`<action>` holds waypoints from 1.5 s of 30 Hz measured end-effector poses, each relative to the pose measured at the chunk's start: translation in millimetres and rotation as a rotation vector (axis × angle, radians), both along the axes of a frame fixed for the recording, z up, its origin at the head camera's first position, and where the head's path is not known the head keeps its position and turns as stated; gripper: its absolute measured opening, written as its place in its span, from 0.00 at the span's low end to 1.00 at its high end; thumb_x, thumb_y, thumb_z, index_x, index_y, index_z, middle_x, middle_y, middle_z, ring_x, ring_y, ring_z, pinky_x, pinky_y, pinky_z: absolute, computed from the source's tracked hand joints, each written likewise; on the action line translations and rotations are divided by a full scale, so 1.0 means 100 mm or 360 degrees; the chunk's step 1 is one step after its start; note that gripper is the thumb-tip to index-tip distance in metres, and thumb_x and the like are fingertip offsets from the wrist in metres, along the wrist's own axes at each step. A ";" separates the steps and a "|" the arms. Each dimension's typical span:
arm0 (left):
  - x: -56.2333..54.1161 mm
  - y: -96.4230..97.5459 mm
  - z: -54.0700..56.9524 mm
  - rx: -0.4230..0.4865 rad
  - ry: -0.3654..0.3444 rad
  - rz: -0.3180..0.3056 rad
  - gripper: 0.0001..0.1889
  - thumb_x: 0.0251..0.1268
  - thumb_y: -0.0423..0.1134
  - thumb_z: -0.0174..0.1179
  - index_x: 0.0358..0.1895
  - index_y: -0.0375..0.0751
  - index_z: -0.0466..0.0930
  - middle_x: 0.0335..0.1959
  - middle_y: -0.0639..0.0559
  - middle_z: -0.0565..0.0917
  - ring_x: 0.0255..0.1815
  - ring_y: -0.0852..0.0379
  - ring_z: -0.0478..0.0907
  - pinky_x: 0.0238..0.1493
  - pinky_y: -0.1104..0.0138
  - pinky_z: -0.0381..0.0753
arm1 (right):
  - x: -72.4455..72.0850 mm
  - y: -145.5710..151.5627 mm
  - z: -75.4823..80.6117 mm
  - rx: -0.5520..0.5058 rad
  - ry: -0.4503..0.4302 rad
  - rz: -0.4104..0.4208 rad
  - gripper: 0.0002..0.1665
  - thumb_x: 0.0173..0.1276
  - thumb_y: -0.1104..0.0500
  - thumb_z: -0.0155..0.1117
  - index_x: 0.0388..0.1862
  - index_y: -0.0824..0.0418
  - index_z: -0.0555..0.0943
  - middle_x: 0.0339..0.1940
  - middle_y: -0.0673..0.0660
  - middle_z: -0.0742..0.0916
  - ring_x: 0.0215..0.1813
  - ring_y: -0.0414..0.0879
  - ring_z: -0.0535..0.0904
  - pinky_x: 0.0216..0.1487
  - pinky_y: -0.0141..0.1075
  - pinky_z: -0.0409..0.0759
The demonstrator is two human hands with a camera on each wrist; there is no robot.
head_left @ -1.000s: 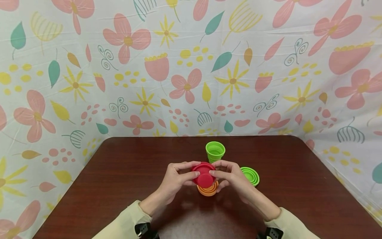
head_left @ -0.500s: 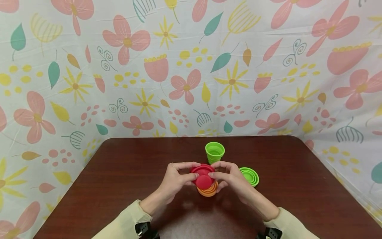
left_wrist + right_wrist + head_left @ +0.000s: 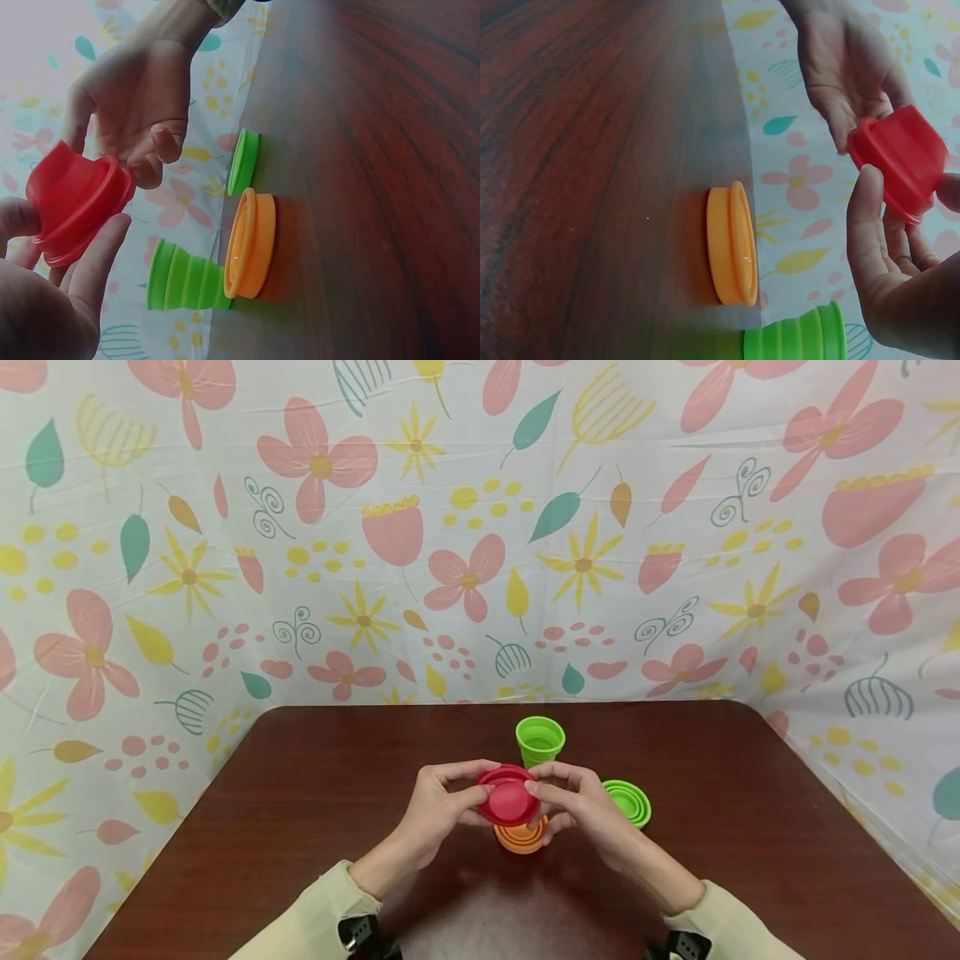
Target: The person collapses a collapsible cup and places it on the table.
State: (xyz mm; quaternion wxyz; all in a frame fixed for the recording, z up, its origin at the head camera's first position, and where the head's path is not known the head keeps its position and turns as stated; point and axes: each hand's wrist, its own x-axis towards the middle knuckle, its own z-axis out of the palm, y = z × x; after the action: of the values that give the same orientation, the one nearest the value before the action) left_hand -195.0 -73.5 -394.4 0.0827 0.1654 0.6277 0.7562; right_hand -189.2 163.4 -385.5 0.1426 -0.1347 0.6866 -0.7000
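Note:
Both hands hold a red collapsible cup [image 3: 510, 800] above the table, its flat round base turned toward me. In the left wrist view the base part of the red cup [image 3: 60, 180] stands out from its folded rings. My left hand [image 3: 442, 806] pinches its left edge between thumb and fingers. On the opposite edge my right hand [image 3: 573, 802] grips it the same way. Just beneath lies a flattened orange collapsible cup [image 3: 521, 839], partly hidden by the red one. Behind the hands, an expanded green cup [image 3: 540, 739] stands upright, its lower part covered.
A flattened green collapsible cup [image 3: 628, 803] lies on the table beside my right forearm. The dark brown wooden table [image 3: 337, 777] ends at a flower-printed cloth backdrop [image 3: 465, 485].
The base of the red cup, lower and overlapping the orange cup more before, now sits centred within its rim. The cup has tilted and risen slightly; both hands keep their hold.

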 end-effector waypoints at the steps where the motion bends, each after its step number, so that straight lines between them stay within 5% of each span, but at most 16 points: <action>1: 0.00 0.00 0.00 -0.0004 0.0001 0.0003 0.17 0.70 0.26 0.66 0.60 0.31 0.85 0.51 0.38 0.86 0.39 0.45 0.91 0.40 0.52 0.91 | 0.00 0.00 0.00 -0.0016 -0.0010 0.0014 0.25 0.79 0.53 0.63 0.62 0.71 0.76 0.42 0.60 0.89 0.35 0.47 0.87 0.37 0.42 0.91; 21: 0.01 0.02 -0.01 -0.0031 0.0072 0.0049 0.17 0.71 0.27 0.64 0.61 0.32 0.85 0.56 0.38 0.86 0.42 0.44 0.91 0.39 0.48 0.90 | 0.02 0.01 -0.03 -0.0118 -0.0005 0.0054 0.25 0.79 0.57 0.63 0.64 0.74 0.74 0.46 0.62 0.89 0.36 0.48 0.87 0.40 0.41 0.91; 28: 0.03 0.03 0.01 0.0007 0.0014 0.0000 0.18 0.75 0.30 0.63 0.65 0.32 0.83 0.57 0.37 0.86 0.38 0.48 0.91 0.39 0.49 0.90 | 0.01 0.00 -0.07 -0.0110 0.0100 0.0016 0.23 0.78 0.61 0.61 0.63 0.76 0.74 0.45 0.63 0.88 0.33 0.48 0.87 0.38 0.41 0.91; 36: 0.03 0.00 0.01 0.0117 0.0010 -0.0116 0.24 0.71 0.28 0.57 0.69 0.30 0.79 0.61 0.34 0.84 0.46 0.46 0.90 0.43 0.51 0.90 | 0.01 0.00 -0.06 -0.0122 0.0112 -0.0019 0.22 0.78 0.63 0.60 0.63 0.77 0.73 0.44 0.63 0.89 0.32 0.47 0.86 0.37 0.39 0.90; 45: 0.03 0.00 0.00 0.0104 0.0001 -0.0098 0.25 0.70 0.28 0.60 0.69 0.28 0.78 0.60 0.36 0.85 0.46 0.49 0.90 0.45 0.55 0.90 | 0.01 -0.01 -0.08 -0.0097 0.0135 -0.0028 0.22 0.78 0.64 0.60 0.64 0.78 0.73 0.44 0.64 0.89 0.31 0.47 0.86 0.37 0.40 0.91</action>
State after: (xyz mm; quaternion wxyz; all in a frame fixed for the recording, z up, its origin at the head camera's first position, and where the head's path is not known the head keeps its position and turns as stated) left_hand -191.7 -73.8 -394.4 0.1004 0.1874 0.5974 0.7732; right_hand -188.0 162.4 -393.4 0.1029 -0.1625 0.6715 -0.7156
